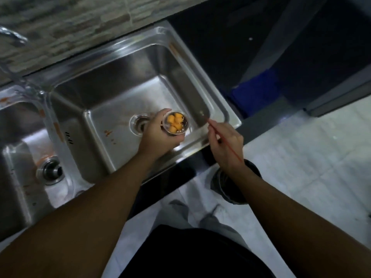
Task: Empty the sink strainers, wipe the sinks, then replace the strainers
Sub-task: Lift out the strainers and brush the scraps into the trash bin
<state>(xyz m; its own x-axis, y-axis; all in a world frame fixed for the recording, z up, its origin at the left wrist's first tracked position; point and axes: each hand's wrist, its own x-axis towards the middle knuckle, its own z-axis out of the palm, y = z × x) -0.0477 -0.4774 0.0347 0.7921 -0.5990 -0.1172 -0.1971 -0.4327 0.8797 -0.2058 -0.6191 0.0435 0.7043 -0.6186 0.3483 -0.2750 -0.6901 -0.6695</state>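
Brimming strainer [176, 123], orange food chunks [173, 121]

The left hand [158, 135] grips a strainer [176, 123] of orange scraps above the right sink [112, 81]; the right hand [226, 143] pinches a thin red stick [224, 141].

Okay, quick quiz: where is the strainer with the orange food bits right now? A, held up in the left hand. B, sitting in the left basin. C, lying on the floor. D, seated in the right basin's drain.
A: the left hand holds the strainer above the right basin, whose drain sits open.
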